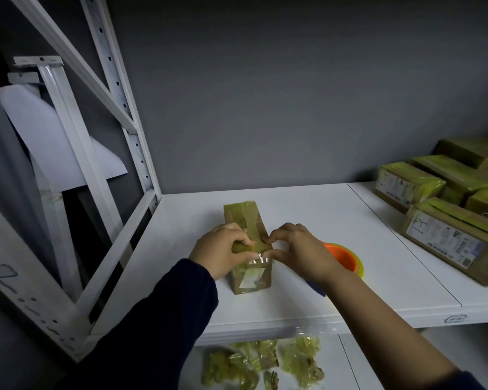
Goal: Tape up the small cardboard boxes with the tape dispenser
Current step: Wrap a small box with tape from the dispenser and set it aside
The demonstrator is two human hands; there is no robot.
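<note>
On the white shelf (293, 209), about midway across and near the front lip, small box (251, 280) standing tall, with a yellow-green tape strip (251, 220) running along its top and over the near edge. Left hand (223, 249) curled over the near top corner, gripping cardboard and tape together; right hand (299, 249) likewise clamped there, thumb and forefinger pinching the strip down at the fold. Tape dispenser (343, 258) lying just behind the right wrist, orange core showing, not held. Likely to go wrong: wrinkles or trapped air at the fold if pressed unevenly, given the crinkled clear film already there; tipping of the tall, narrow box toward the front lip if pushed too hard from above; knocking the dispenser with the right forearm on drawing back. Open room to the left as far as the slanted brace (119, 249) and behind up to the grey wall (293, 108); tighter to the right, with the pile of taped boxes (448, 220) beyond the shelf seam, well apart from the hands.
</note>
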